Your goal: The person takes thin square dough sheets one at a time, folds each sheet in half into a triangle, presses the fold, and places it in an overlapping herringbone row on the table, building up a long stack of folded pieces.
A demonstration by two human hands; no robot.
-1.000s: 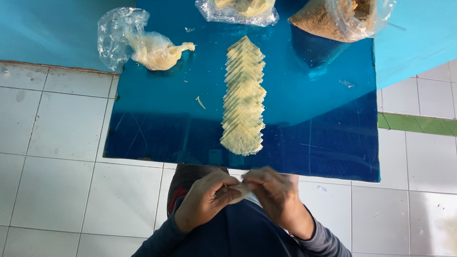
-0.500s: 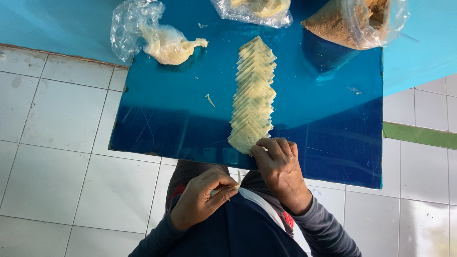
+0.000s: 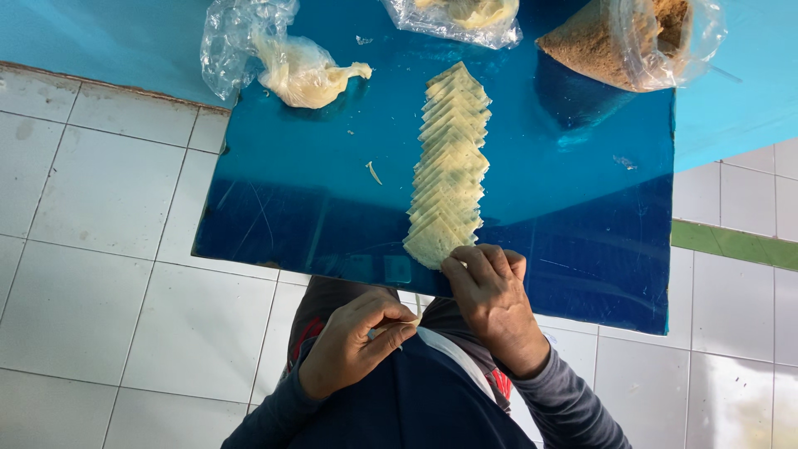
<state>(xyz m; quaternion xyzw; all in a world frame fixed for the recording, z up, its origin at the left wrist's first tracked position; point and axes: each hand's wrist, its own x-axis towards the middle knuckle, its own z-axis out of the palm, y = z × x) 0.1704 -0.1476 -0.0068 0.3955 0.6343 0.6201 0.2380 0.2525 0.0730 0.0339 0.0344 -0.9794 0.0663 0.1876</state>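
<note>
A long row of overlapping pale yellow dough squares [image 3: 449,166] lies down the middle of a shiny blue board [image 3: 291,208]. My right hand [image 3: 490,291] rests at the near end of the row, fingertips on the last square at the board's edge. My left hand [image 3: 353,341] is lower, over my lap, fingers pinched on a small pale dough piece [image 3: 407,324].
At the board's far side sit a clear bag with a dough lump [image 3: 291,66], another clear bag of dough [image 3: 465,17] and a bag of brown crumbly filling [image 3: 623,41]. A dough scrap [image 3: 374,173] lies on the board. White floor tiles [image 3: 100,233] surround it.
My hands were together near my lap; the right hand has moved up to the near end of the dough row and set a square there. The left hand stayed low.
</note>
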